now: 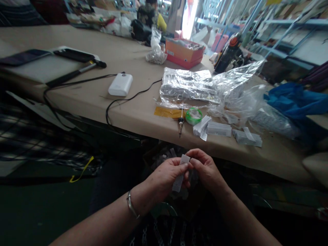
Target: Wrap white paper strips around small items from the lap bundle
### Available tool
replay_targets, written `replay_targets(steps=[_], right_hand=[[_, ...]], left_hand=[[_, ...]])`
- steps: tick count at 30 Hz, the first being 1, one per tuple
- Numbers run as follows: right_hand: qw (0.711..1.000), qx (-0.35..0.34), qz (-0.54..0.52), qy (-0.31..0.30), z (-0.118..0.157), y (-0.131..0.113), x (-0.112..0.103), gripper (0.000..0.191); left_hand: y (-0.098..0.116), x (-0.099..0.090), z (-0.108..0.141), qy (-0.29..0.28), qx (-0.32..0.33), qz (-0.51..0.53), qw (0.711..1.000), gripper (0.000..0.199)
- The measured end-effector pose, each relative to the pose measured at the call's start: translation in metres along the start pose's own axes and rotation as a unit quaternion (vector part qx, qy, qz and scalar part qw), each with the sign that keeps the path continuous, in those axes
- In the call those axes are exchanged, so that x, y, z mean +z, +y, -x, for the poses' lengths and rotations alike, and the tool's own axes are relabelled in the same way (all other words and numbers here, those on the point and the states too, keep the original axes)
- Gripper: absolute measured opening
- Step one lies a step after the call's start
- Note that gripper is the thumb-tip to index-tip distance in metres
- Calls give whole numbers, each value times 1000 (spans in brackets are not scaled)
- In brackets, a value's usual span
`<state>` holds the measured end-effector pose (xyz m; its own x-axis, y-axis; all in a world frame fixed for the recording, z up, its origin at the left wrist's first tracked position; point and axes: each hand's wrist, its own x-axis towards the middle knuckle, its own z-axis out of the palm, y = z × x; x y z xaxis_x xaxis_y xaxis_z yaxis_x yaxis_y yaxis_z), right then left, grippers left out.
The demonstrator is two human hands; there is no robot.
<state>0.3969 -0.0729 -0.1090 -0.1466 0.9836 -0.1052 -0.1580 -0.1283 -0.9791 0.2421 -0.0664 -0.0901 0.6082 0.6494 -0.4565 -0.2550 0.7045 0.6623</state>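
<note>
My left hand pinches a narrow white printed label between thumb and fingers, held tilted in front of the table edge. Close against it, my right hand is closed, thumb and forefinger pinched by the label's upper edge. A tiny dark bit shows at those fingertips, too small to name. Beyond the hands, on the table, lie stacks of white labels, a green roll of tape and a pen-like tool with a metal tip.
Clear plastic bags cover the table's middle right. A white power bank sits on the left with black cables around it. Farther back are an orange box and a dark bottle. Blue cloth lies at right.
</note>
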Motion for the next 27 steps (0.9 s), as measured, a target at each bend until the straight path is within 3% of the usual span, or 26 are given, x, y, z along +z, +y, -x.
replay_targets(steps=[7,16,22,27], right_hand=[[995,-13,82,53,-8,-8,12,19],[991,-29,121,54,-21,-9,15,17],[982,-57,166,71,-33,-16,19,19],[971,-82,208,82,-41,-20,21,20]], left_hand=[[2,1,-1,41,41,-26,998,22],[7,-3,-2,87,110,-109,984,22],[18,-14,-8,185,248,-274,911,19],[27,-19,-13,227,291,-344,863,17]])
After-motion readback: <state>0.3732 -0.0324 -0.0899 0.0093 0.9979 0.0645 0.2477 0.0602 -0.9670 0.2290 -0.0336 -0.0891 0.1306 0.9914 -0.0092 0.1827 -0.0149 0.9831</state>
